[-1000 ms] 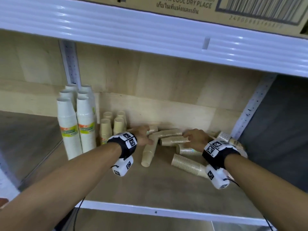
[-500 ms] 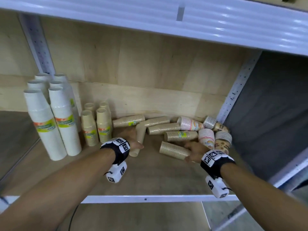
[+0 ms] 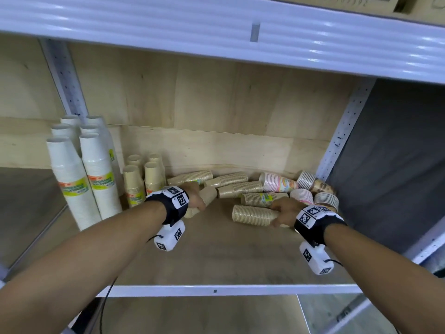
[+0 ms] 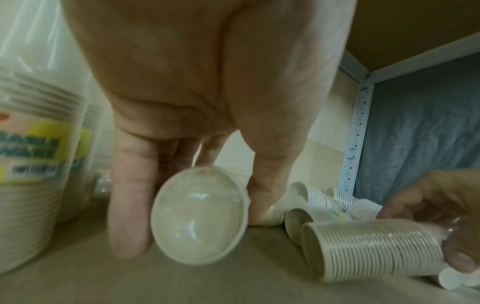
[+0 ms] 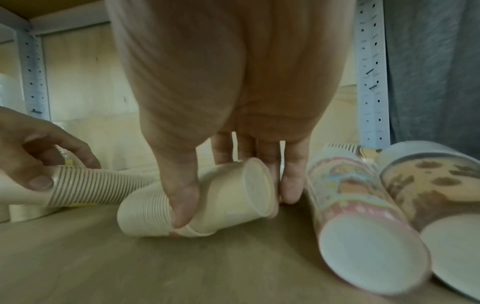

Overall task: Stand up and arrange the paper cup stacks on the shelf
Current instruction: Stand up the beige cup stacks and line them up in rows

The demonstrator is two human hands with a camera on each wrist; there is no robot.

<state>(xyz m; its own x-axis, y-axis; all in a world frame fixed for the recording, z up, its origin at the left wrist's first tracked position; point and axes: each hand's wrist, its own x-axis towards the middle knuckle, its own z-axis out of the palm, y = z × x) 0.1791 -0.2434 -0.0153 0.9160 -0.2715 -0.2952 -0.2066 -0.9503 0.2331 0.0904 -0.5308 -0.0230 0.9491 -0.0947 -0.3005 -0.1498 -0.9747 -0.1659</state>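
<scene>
Several plastic-wrapped beige cup stacks lie on their sides on the wooden shelf board (image 3: 216,256). My left hand (image 3: 198,204) grips one lying beige stack (image 3: 209,195) near its narrow end; in the left wrist view the thumb and fingers (image 4: 127,205) curl round that stack (image 4: 200,218), whose end faces the camera. My right hand (image 3: 277,213) grips the front beige stack (image 3: 252,215) at its right end. The right wrist view shows the thumb and fingers round this stack (image 5: 213,197).
Tall white cup stacks (image 3: 72,179) and short beige stacks (image 3: 142,182) stand upright at the left. More beige stacks (image 3: 231,180) and patterned stacks (image 3: 279,183) lie at the back right by the perforated post (image 3: 342,131). The upper shelf edge (image 3: 240,27) hangs overhead.
Both hands have drawn back from the rear pile. The left has closed on a lying beige stack and the right on the front beige stack.
</scene>
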